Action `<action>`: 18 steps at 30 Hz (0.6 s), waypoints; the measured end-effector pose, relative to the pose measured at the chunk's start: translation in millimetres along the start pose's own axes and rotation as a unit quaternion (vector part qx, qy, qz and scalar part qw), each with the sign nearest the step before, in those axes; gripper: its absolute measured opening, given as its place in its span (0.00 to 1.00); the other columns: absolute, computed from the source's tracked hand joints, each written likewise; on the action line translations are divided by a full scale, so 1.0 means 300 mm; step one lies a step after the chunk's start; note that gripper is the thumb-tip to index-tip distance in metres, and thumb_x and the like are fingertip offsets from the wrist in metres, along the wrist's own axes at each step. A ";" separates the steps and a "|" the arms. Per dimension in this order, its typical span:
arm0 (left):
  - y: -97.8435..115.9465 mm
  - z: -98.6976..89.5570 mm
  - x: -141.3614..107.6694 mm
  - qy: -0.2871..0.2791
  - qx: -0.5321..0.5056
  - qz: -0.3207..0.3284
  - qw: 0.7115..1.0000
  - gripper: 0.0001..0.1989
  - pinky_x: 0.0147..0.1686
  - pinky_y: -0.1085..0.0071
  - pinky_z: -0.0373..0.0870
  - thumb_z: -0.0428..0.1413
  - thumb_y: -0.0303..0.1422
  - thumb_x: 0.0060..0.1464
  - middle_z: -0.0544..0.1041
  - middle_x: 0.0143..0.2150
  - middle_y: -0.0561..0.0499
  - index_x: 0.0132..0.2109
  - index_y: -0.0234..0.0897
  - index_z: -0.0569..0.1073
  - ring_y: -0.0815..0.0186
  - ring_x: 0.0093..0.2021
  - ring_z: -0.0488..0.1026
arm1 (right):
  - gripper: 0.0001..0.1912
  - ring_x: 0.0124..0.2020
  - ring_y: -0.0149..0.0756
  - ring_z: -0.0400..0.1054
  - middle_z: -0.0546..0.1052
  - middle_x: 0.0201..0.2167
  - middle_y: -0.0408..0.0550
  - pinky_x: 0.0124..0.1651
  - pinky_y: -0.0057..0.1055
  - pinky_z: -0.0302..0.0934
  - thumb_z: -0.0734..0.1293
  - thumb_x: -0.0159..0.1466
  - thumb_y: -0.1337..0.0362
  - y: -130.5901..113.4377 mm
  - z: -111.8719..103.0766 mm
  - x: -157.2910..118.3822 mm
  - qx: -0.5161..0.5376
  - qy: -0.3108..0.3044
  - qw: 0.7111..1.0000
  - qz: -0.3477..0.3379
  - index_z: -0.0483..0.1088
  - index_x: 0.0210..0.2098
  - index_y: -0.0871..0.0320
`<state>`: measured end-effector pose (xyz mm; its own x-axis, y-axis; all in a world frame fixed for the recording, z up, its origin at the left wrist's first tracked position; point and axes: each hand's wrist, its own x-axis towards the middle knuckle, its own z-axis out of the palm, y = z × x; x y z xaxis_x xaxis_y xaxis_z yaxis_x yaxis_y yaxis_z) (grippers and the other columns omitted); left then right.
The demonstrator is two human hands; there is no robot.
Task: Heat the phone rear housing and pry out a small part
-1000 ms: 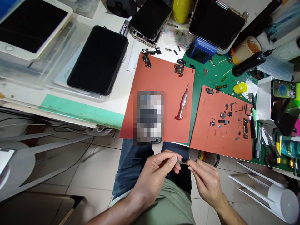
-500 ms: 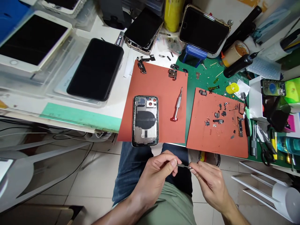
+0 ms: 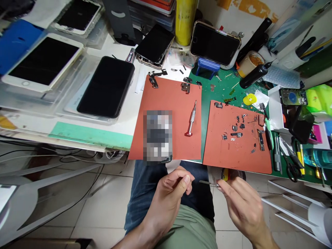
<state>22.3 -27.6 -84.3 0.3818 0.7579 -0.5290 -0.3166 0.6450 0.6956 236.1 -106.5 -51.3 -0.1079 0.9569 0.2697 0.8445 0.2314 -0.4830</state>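
Head view: right hand [image 3: 242,204] pinches a thin metal pick [image 3: 209,183] near one end between thumb and fingertips, shaft pointing left, above the person's lap. Left hand [image 3: 168,195] is curled, fingertips drawn together, nothing visible in it, just beside the pick's free end, not touching. A firm pinch and a level shaft should keep a pick this thin from slipping. Ahead on the surface [image 3: 90,136]: red mat [image 3: 178,103] carrying a pixelated block [image 3: 157,136], too blurred to tell, likely a phone frame, plus a screwdriver [image 3: 192,119]. Second red mat [image 3: 223,155] to the right holds small parts [image 3: 236,129]; black phone [image 3: 105,86] lies left.
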 end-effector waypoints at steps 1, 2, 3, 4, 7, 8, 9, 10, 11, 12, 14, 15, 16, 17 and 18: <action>-0.002 0.004 0.000 0.006 -0.014 0.004 1.000 0.12 0.35 0.68 0.60 0.67 0.44 0.64 0.70 0.30 0.54 0.37 0.40 0.84 0.68 0.32 0.65 | 0.19 0.29 0.37 0.67 0.78 0.32 0.47 0.32 0.35 0.62 0.65 0.71 0.78 -0.004 -0.008 -0.003 0.025 0.014 0.999 0.025 0.77 0.56 0.55; -0.003 0.008 0.001 0.010 -0.028 0.006 1.000 0.12 0.35 0.68 0.60 0.68 0.44 0.64 0.70 0.30 0.54 0.38 0.40 0.84 0.68 0.32 0.65 | 0.17 0.30 0.37 0.69 0.79 0.33 0.47 0.33 0.35 0.64 0.65 0.72 0.77 -0.010 -0.014 -0.005 0.054 0.030 0.996 0.059 0.76 0.54 0.54; -0.004 0.013 0.001 0.012 -0.038 0.005 0.999 0.12 0.34 0.69 0.60 0.68 0.44 0.63 0.71 0.29 0.54 0.39 0.40 0.85 0.68 0.31 0.66 | 0.14 0.30 0.36 0.71 0.80 0.33 0.46 0.32 0.34 0.66 0.65 0.73 0.76 -0.017 -0.016 -0.004 0.081 0.047 0.991 0.098 0.76 0.52 0.53; -0.006 0.017 0.002 0.013 -0.045 0.005 0.999 0.12 0.34 0.69 0.61 0.69 0.44 0.63 0.72 0.28 0.54 0.40 0.40 0.85 0.68 0.31 0.67 | 0.12 0.29 0.35 0.72 0.80 0.32 0.45 0.32 0.32 0.67 0.66 0.74 0.73 -0.025 -0.015 0.001 0.102 0.062 0.984 0.136 0.76 0.50 0.52; -0.012 0.023 0.002 0.028 -0.036 0.013 0.999 0.12 0.35 0.70 0.66 0.70 0.43 0.62 0.78 0.28 0.52 0.42 0.39 0.87 0.67 0.31 0.72 | 0.07 0.28 0.33 0.74 0.80 0.32 0.44 0.31 0.29 0.69 0.66 0.76 0.68 -0.049 -0.001 0.042 0.112 0.071 0.973 0.186 0.76 0.49 0.53; -0.014 0.022 0.002 0.038 -0.027 0.020 0.999 0.12 0.36 0.70 0.69 0.70 0.43 0.62 0.81 0.30 0.50 0.43 0.39 0.87 0.67 0.32 0.74 | 0.07 0.29 0.34 0.75 0.82 0.34 0.45 0.33 0.29 0.70 0.67 0.76 0.67 -0.055 0.006 0.061 0.104 0.065 0.976 0.182 0.77 0.50 0.53; -0.016 0.019 0.002 0.050 -0.019 0.026 0.998 0.11 0.38 0.69 0.71 0.70 0.42 0.62 0.83 0.33 0.49 0.44 0.39 0.87 0.66 0.34 0.76 | 0.08 0.31 0.35 0.77 0.83 0.37 0.47 0.34 0.30 0.70 0.67 0.76 0.67 -0.060 0.014 0.080 0.098 0.058 0.978 0.175 0.77 0.51 0.53; -0.017 0.015 0.002 0.061 -0.012 0.029 0.998 0.11 0.39 0.69 0.73 0.69 0.42 0.62 0.85 0.35 0.48 0.45 0.39 0.87 0.65 0.35 0.78 | 0.08 0.33 0.36 0.78 0.83 0.39 0.48 0.36 0.30 0.71 0.67 0.76 0.66 -0.064 0.022 0.097 0.103 0.048 0.978 0.174 0.78 0.52 0.53; -0.019 0.010 0.002 0.068 -0.006 0.028 0.997 0.12 0.40 0.68 0.74 0.69 0.42 0.63 0.86 0.37 0.47 0.46 0.39 0.87 0.64 0.36 0.79 | 0.08 0.34 0.37 0.78 0.83 0.39 0.49 0.37 0.30 0.71 0.67 0.76 0.65 -0.068 0.031 0.113 0.121 0.037 0.975 0.181 0.78 0.51 0.54; -0.020 0.006 0.002 0.071 0.000 0.025 0.997 0.12 0.41 0.67 0.76 0.68 0.42 0.63 0.86 0.38 0.46 0.46 0.39 0.87 0.63 0.36 0.80 | 0.08 0.34 0.36 0.78 0.83 0.38 0.49 0.37 0.29 0.72 0.67 0.76 0.63 -0.072 0.041 0.125 0.150 0.026 0.968 0.197 0.79 0.50 0.54; -0.020 0.001 0.002 0.070 0.016 0.024 0.997 0.12 0.41 0.67 0.77 0.68 0.42 0.64 0.87 0.37 0.46 0.46 0.38 0.88 0.62 0.36 0.80 | 0.08 0.32 0.34 0.76 0.82 0.35 0.47 0.35 0.27 0.71 0.69 0.75 0.60 -0.082 0.067 0.143 0.231 0.000 0.942 0.244 0.79 0.47 0.55; -0.019 0.000 0.003 0.068 0.025 0.029 0.997 0.12 0.41 0.67 0.77 0.67 0.42 0.64 0.86 0.37 0.47 0.46 0.38 0.88 0.63 0.36 0.80 | 0.09 0.31 0.34 0.75 0.81 0.34 0.47 0.34 0.27 0.71 0.70 0.75 0.58 -0.090 0.082 0.148 0.273 -0.015 0.925 0.265 0.79 0.46 0.56; -0.018 0.000 0.003 0.066 0.033 0.037 0.997 0.12 0.41 0.68 0.77 0.68 0.42 0.64 0.86 0.36 0.48 0.46 0.39 0.88 0.63 0.36 0.79 | 0.10 0.31 0.33 0.74 0.80 0.33 0.46 0.34 0.27 0.71 0.71 0.74 0.56 -0.098 0.097 0.153 0.311 -0.028 0.908 0.279 0.80 0.45 0.57; -0.017 0.001 0.004 0.063 0.038 0.049 0.996 0.11 0.40 0.68 0.77 0.68 0.42 0.64 0.85 0.36 0.48 0.45 0.40 0.88 0.64 0.35 0.78 | 0.12 0.31 0.33 0.73 0.79 0.33 0.47 0.34 0.27 0.71 0.71 0.74 0.55 -0.106 0.111 0.157 0.343 -0.038 0.894 0.286 0.80 0.44 0.58; -0.016 0.002 0.005 0.058 0.041 0.062 0.996 0.10 0.39 0.69 0.76 0.68 0.41 0.63 0.85 0.37 0.49 0.45 0.41 0.88 0.64 0.35 0.78 | 0.12 0.32 0.34 0.73 0.79 0.33 0.47 0.35 0.28 0.71 0.71 0.74 0.55 -0.115 0.124 0.161 0.367 -0.042 0.883 0.288 0.80 0.43 0.58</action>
<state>25.1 -29.7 -88.2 0.2407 0.8406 -0.4853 -0.2814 0.5390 0.7940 182.3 -61.7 -52.7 0.1639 0.9554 -0.2456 0.2073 -0.2767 -0.9383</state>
